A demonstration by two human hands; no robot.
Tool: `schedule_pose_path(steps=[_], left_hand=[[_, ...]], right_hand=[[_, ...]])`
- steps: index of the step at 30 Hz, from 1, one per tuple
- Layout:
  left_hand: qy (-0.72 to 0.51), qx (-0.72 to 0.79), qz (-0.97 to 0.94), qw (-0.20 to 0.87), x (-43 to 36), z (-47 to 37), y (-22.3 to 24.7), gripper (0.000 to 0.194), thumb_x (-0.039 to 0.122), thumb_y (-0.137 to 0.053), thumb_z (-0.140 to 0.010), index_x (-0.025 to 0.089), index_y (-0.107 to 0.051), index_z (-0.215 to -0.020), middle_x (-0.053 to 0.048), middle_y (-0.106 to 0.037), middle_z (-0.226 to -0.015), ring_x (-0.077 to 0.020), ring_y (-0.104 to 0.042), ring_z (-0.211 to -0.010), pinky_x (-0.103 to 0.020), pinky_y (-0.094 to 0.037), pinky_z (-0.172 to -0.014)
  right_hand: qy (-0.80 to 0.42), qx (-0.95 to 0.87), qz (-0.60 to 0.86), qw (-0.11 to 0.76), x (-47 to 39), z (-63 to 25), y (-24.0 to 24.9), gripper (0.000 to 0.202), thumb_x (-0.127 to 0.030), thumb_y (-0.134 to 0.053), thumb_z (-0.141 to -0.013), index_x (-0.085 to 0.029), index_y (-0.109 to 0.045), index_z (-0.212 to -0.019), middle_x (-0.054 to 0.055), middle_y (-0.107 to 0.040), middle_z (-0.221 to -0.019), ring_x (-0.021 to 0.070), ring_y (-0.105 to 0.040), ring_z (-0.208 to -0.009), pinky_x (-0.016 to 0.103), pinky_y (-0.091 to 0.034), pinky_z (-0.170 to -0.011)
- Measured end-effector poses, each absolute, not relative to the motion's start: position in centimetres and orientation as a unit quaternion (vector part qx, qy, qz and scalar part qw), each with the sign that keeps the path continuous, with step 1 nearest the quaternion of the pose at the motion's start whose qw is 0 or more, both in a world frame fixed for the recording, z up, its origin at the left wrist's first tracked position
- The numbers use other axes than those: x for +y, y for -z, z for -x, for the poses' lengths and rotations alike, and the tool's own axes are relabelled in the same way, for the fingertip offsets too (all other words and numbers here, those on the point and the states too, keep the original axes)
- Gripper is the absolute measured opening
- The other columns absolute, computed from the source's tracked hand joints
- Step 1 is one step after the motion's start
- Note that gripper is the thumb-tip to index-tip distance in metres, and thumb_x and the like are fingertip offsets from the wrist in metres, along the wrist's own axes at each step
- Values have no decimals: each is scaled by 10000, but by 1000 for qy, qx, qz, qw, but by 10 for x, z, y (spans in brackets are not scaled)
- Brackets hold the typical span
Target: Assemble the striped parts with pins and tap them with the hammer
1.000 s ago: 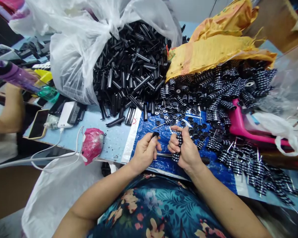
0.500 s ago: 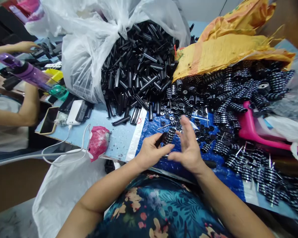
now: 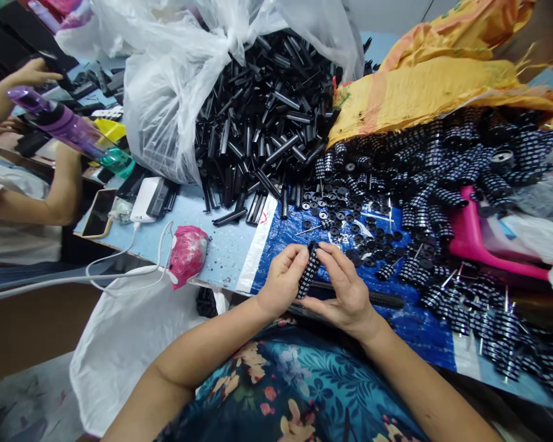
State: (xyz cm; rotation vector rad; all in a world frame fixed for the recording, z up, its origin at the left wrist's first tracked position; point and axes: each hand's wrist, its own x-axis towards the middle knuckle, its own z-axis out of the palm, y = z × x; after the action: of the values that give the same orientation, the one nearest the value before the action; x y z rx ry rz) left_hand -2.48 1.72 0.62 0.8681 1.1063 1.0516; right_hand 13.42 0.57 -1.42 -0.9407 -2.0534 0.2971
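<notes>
Between my hands, over the table's front edge, a black cylindrical roller with rows of small pale squares [image 3: 308, 274] is held on a slant. My left hand [image 3: 282, 281] is closed around its left side, thumb along it. The fingertips of my right hand [image 3: 346, 293] press its upper right side, and the right thumb meets its lower end. Just behind my right hand lies a dark rod with a thick handle [image 3: 386, 299], partly hidden by the hand. Small black discs [image 3: 341, 216] are scattered on the blue sheet [image 3: 276, 240] beyond my hands.
Black tubes [image 3: 276, 116] spill from a clear plastic bag [image 3: 159, 116]. Similar rollers [image 3: 424, 202] heap below a yellow sack [image 3: 405, 98], beside a pink basket [image 3: 472, 236]. Left are a red bundle [image 3: 188, 255], a white cabled device [image 3: 147, 199], a phone [image 3: 100, 212] and another person's arm [image 3: 64, 190].
My right hand, spread and apart from the roller before, has come in and closed on it. The roller now stands lengthwise between both hands. The other person's hand has shifted.
</notes>
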Motion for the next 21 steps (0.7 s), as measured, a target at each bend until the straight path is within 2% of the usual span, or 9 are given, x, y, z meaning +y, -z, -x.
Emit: schedule_pose_path(steps=[4, 8, 12, 14, 16, 18, 19, 21], left_hand=[[-437, 449, -278, 728, 19, 32, -9, 428, 481, -829, -715, 167, -674, -959, 2, -648, -806, -103, -570, -701, -234, -460, -677], [-374, 444, -265, 770, 23, 41, -7, 472, 451, -880, -655, 153, -665, -952, 15, -650, -742, -73, -556, -579, -204, -426, -565], [-373, 424, -260, 783, 22, 46, 2, 496, 482, -860, -662, 183, -589, -951, 23, -646, -754, -134, -645, -637, -268, -506, -629], [-395, 439, -328, 737, 24, 55, 7, 437, 477, -808, -725, 188, -579, -959, 8, -652, -796, -147, -653, -683, -295, -517, -674], [-406, 488, -459, 622, 28, 72, 12, 335, 425, -752, -792, 181, -615, -977, -14, -663, -854, -143, -633, -737, -295, -495, -726], [-362, 537, -590, 482, 35, 94, 15, 235, 352, -726, -814, 180, -667, -964, -32, -673, -883, -159, -613, -797, -309, -463, -781], [-323, 554, -637, 427, 39, 104, 15, 202, 326, -729, -809, 184, -690, -948, -38, -677, -888, -170, -607, -817, -318, -447, -795], [-244, 565, -694, 374, 47, 120, 16, 189, 323, -762, -778, 191, -721, -908, -39, -678, -874, -181, -597, -814, -320, -423, -781]], right_hand=[[-107, -829, 385, 390, 3, -138, 18, 911, -371, -732, -875, -247, -204, -1607, 179, -437, -1527, 358, -513, -1355, 530, -506, -1095], [-102, -844, 391, 351, 4, -139, 21, 906, -426, -720, -879, -235, -210, -1604, 195, -444, -1521, 361, -508, -1357, 534, -503, -1085], [-121, -841, 391, 355, 5, -139, 25, 1032, -576, -729, -830, -180, -173, -1604, 231, -446, -1507, 377, -468, -1385, 557, -474, -1094], [-117, -841, 399, 345, 1, -146, 30, 1032, -608, -714, -828, -149, -193, -1591, 237, -475, -1481, 389, -454, -1390, 575, -453, -1098], [-87, -846, 431, 300, -7, -156, 37, 736, -506, -679, -900, -165, -401, -1490, 193, -602, -1345, 365, -555, -1282, 533, -496, -1026], [-54, -850, 462, 247, -16, -166, 42, 330, -345, -621, -964, -185, -605, -1251, 126, -702, -1101, 296, -663, -1049, 439, -533, -897], [-45, -849, 472, 232, -19, -170, 43, 207, -289, -595, -977, -187, -641, -1151, 103, -711, -1002, 263, -675, -943, 400, -532, -843], [-46, -839, 485, 244, -23, -173, 41, 146, -236, -562, -984, -185, -648, -1090, 84, -703, -918, 221, -661, -828, 348, -520, -775]])
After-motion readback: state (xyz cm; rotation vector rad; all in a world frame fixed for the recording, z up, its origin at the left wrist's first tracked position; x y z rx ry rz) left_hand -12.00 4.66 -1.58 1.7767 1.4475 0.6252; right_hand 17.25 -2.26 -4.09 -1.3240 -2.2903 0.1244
